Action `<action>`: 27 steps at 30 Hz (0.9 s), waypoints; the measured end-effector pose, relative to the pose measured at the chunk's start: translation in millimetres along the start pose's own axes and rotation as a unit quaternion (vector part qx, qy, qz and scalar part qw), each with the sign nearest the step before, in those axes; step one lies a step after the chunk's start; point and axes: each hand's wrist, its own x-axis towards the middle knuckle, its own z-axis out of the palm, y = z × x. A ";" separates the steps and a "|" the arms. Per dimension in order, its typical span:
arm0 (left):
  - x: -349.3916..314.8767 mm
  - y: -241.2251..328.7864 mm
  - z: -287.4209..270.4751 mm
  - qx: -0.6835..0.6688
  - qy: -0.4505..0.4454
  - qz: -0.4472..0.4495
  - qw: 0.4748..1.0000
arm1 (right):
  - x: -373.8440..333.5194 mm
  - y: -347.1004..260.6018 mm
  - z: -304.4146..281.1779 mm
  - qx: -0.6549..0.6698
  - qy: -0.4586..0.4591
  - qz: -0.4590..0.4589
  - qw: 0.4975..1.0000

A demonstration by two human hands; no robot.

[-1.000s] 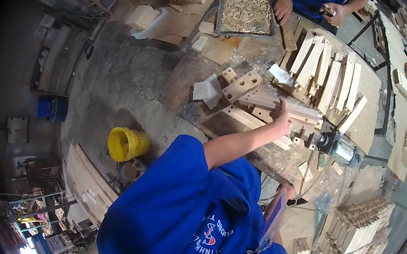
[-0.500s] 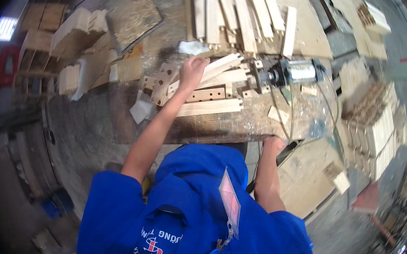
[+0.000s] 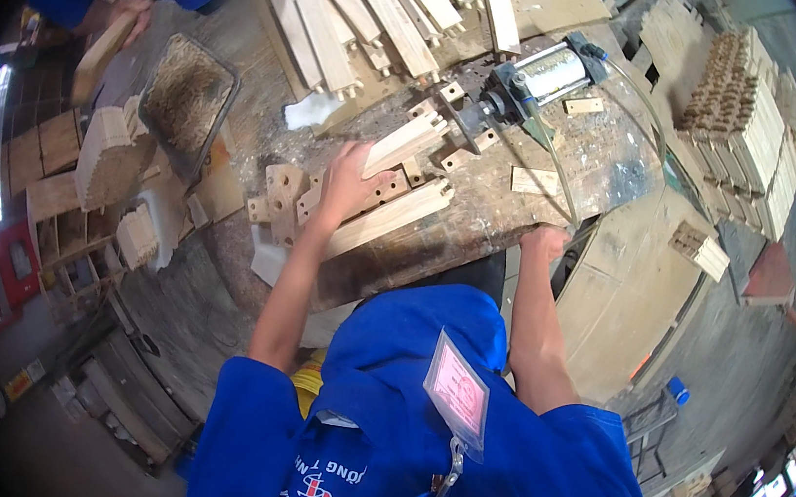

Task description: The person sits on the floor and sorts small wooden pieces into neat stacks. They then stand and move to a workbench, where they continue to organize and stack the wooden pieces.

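My left hand is closed round the near end of a pale wooden slat, thumb along its side. The slat points toward a pneumatic cylinder with a metal plate at its front. Beside the hand lies a drilled wooden block with round holes. A second slat rests nearer the bench's front edge, with a holed strip partly hidden between the two. My right hand is closed at the bench's front edge, below the hose; whatever it grips is hidden.
More slats with tenoned ends lie on a board at the back. A tray of wood chips is at left. Another person's hand holds a wooden piece at far left. Stacked slats stand at right. An air hose loops over the bench.
The view has turned, and a co-worker in blue now shows at upper left. My left hand has closed round a slat's end. My right hand stays by the bench edge.
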 end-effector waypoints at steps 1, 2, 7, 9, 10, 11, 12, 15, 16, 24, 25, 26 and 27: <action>-2.9 6.5 -2.4 0.017 -0.017 -0.020 0.999 | -4.1 1.1 -0.1 0.010 0.009 -0.002 1.000; -4.7 5.6 1.0 0.060 0.036 -0.003 0.998 | -9.8 1.3 -0.2 0.018 0.016 -0.007 1.000; -18.9 -4.9 14.9 0.078 0.016 -0.007 0.997 | -22.7 -12.8 -2.2 0.068 0.071 0.059 0.993; -14.4 -15.4 17.6 0.095 0.037 0.016 0.995 | -19.4 -12.6 -0.2 0.058 0.063 0.051 0.995; -12.7 -17.3 17.2 0.113 0.021 0.006 0.993 | -16.5 -10.7 0.5 0.063 0.064 0.048 0.995; -10.9 -19.0 17.5 0.130 0.006 -0.005 0.991 | -13.2 -9.6 1.1 0.068 0.065 0.045 0.995; -7.6 -20.6 18.7 0.156 -0.012 0.007 0.988 | -9.8 -8.8 1.8 0.073 0.066 0.041 0.994; 1.4 -7.6 18.0 0.170 -0.001 0.015 0.985 | -10.8 -1.8 1.9 0.055 0.083 0.051 0.994; 1.6 -5.2 17.1 0.180 -0.027 0.023 0.983 | -9.1 -2.0 3.1 0.048 0.087 0.042 0.994; -8.6 -28.8 18.8 0.075 0.025 0.050 0.996 | -6.2 -7.7 9.3 0.056 0.126 0.062 0.988; -8.0 -28.4 18.7 0.078 0.029 0.053 0.995 | -8.7 -9.3 9.6 0.063 0.115 0.064 0.989; -8.1 -30.1 18.6 0.082 0.030 0.055 0.995 | -14.5 -12.1 10.0 0.069 0.109 0.067 0.989; -7.7 -31.8 18.6 0.086 0.032 0.056 0.994 | -19.8 -16.3 10.7 0.076 0.104 0.070 0.989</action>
